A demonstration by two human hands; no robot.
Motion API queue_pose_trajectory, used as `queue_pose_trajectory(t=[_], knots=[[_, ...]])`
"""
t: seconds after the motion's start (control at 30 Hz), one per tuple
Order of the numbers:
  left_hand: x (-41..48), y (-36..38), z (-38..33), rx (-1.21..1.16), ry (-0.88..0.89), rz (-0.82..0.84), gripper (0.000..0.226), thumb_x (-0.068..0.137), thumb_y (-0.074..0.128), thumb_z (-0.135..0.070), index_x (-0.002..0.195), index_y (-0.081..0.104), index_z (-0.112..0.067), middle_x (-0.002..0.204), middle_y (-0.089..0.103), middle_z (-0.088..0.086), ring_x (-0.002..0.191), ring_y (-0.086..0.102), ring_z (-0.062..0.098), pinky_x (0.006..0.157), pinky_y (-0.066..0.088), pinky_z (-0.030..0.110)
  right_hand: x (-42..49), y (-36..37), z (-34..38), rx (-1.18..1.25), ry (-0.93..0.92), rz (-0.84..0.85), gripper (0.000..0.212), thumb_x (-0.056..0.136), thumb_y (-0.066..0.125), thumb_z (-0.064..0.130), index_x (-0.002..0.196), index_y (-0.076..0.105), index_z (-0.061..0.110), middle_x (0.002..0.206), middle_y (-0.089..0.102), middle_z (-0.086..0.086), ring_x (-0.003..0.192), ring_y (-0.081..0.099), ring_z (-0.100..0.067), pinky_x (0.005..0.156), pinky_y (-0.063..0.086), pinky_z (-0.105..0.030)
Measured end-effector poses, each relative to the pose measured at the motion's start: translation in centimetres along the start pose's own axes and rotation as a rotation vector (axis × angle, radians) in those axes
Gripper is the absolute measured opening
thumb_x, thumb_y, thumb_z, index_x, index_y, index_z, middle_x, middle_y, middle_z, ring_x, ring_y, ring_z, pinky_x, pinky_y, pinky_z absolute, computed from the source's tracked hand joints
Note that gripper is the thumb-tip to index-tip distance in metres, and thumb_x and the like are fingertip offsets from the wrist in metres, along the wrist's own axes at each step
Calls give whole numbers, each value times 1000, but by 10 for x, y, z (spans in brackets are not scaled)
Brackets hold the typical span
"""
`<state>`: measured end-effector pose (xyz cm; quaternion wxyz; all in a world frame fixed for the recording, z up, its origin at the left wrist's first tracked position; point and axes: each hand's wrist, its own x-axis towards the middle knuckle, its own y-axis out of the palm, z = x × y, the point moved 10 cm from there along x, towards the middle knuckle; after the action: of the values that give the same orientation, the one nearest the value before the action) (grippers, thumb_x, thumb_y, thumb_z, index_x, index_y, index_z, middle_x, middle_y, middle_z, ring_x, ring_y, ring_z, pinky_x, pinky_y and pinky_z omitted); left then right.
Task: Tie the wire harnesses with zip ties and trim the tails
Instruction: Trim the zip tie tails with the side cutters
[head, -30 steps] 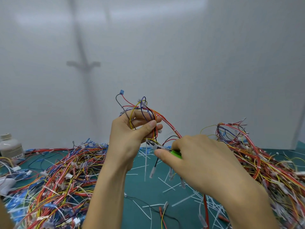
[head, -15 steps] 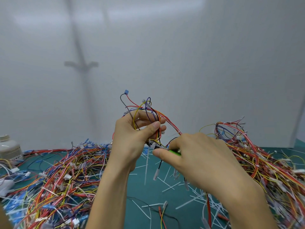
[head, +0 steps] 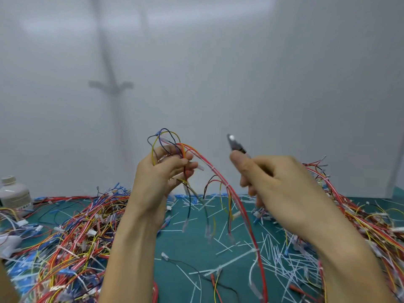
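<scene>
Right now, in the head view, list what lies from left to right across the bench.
A white bottle → left heap of wire harnesses → left hand, holding a wire harness → cutters → right hand, gripping them → right heap of wire harnesses.

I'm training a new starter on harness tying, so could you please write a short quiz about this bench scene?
1. True or false: the left hand holds a wire harness up above the green mat.
2. What does the right hand grip? A) cutters B) a screwdriver C) a tape roll
3. Fill in: the white bottle stands at the mat's far ___ edge.
Key: 1 true; 2 A; 3 left.
</scene>
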<state>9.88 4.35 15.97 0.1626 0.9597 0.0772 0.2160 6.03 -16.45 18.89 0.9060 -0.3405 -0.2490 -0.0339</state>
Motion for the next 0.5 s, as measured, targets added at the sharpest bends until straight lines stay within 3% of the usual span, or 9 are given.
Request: queue_pose_trajectory(t=[0.07,0.17,0.23,0.3,0.4,0.5], knots=[[2,-1,3,-66,-29,37,7,83,58,-2,86,58,-8,71,63,2,70,68,20,77,54,32,5,-5,-11,117,51,-91,78,70,38,84,82,65,12,78,70,-7,71,66,-31,71,54,-48],[3,6,5,-103,-39,112,14,78,66,-20,81,57,-10,66,57,-3,79,71,21,77,54,29,11,2,-28,246,127,-130,47,80,55,60,81,68,15,76,73,3,68,65,-26,73,57,-47],[3,8,3,-153,-2,87,11,77,73,-17,74,64,-13,68,61,-3,70,68,15,81,58,27,14,21,-34,346,187,-10,32,88,60,44,81,71,15,72,74,9,59,60,-16,68,55,-38],[2,12,2,-256,38,41,7,73,70,-12,77,65,-8,69,63,0,61,62,10,85,58,28,10,49,-33,501,245,185,27,92,63,34,84,71,9,75,76,-1,56,55,-16,60,51,-30],[3,16,1,-299,81,15,6,78,65,-7,78,59,-7,65,62,0,64,63,9,81,59,27,0,78,-17,666,259,408,34,91,64,37,87,71,4,79,76,-12,60,55,-20,61,54,-30],[2,20,-2,-277,125,8,13,91,57,-4,81,57,-12,75,60,3,74,61,13,75,56,23,-5,89,-1,750,217,492,34,86,68,41,85,74,8,79,75,-11,61,56,-21,65,57,-31]])
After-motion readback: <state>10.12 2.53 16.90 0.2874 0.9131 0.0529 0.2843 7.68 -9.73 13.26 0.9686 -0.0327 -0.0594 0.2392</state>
